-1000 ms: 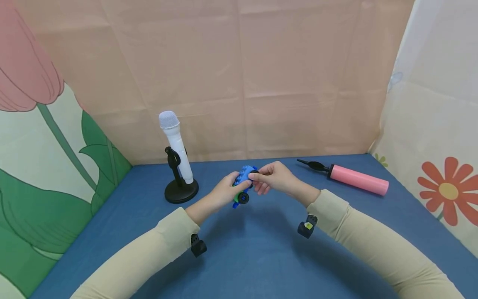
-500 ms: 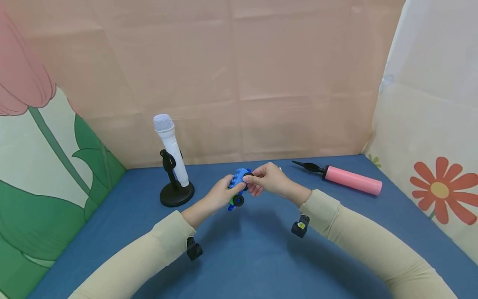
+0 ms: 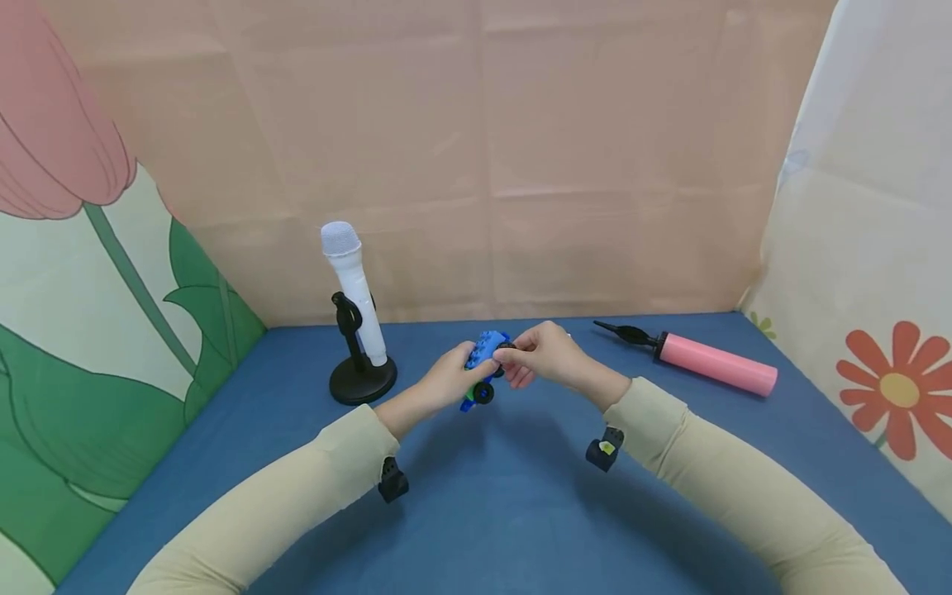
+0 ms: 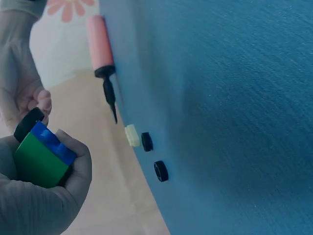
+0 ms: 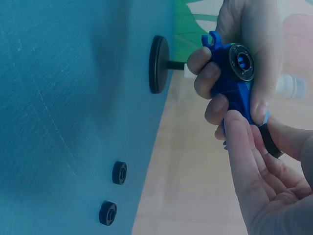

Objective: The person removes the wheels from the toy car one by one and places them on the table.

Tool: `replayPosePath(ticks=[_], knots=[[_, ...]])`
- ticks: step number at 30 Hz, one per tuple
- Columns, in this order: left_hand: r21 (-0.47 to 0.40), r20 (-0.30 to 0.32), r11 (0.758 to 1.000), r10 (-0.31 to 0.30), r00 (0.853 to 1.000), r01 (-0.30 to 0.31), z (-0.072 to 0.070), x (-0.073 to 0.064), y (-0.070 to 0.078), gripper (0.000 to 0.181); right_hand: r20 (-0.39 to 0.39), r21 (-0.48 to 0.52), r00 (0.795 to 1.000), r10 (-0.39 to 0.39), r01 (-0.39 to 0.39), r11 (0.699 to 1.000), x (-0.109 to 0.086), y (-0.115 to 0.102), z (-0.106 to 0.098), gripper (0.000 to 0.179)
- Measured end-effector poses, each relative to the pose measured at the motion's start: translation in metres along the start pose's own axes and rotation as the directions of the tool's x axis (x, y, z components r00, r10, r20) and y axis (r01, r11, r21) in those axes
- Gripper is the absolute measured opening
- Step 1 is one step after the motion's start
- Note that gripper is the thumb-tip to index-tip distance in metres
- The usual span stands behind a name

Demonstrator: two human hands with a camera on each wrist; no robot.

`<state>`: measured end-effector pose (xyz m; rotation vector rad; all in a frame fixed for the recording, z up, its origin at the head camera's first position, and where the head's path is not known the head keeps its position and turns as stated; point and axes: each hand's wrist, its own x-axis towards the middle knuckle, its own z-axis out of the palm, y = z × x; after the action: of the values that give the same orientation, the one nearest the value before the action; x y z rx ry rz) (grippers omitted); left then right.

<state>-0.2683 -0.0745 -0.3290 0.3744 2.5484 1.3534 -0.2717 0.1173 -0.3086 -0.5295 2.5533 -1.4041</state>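
Note:
In the head view my left hand (image 3: 446,376) grips a blue and green toy car (image 3: 485,350) made of blocks, held above the blue table. My right hand (image 3: 552,355) meets it at the right end and pinches a black wheel (image 5: 270,141) at the car's side. The left wrist view shows the car's green underside (image 4: 39,159) and the wheel sticking out between both hands. Another black wheel (image 5: 242,62) is fitted at the car's other end, which has a blue hook. Fingers hide part of the car and how the pinched wheel joins it.
Two loose black wheels (image 4: 161,171) (image 5: 119,173) lie on the table near a pale yellow block (image 4: 132,135). A pink hand pump (image 3: 717,364) lies at the back right. At the back left, a white microphone (image 3: 357,289) leans in a black stand (image 3: 363,380).
The head view shifts a little and comes back. Both hands stay together on the car, with the right fingers still at the wheel; no other object has moved.

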Motion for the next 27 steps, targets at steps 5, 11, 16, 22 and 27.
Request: replayPosePath(ticks=[5,11,16,22,27], knots=[[-0.026,0.027,1.000,0.005,1.000,-0.004,0.000,0.002,-0.003,0.054,-0.007,0.029,1.000,0.030,-0.029,0.999,0.003,0.002,-0.003,0.030],[-0.085,0.012,0.996,0.017,1.000,-0.016,-0.001,0.002,-0.005,0.059,-0.061,0.153,0.994,0.090,-0.079,0.985,0.004,-0.001,-0.004,0.029],[-0.159,-0.024,0.987,-0.010,1.000,0.006,-0.004,0.003,-0.004,0.063,-0.070,0.168,0.993,0.093,-0.080,0.983,0.005,-0.004,-0.010,0.029],[-0.191,-0.058,0.981,-0.041,0.997,0.029,-0.007,0.003,-0.007,0.065,-0.071,0.164,0.994,0.085,-0.072,0.984,0.007,0.001,-0.017,0.029],[-0.202,-0.067,0.979,-0.039,0.997,0.024,-0.009,0.002,-0.011,0.063,-0.066,0.213,0.990,0.121,-0.105,0.971,0.011,0.009,-0.023,0.030]])
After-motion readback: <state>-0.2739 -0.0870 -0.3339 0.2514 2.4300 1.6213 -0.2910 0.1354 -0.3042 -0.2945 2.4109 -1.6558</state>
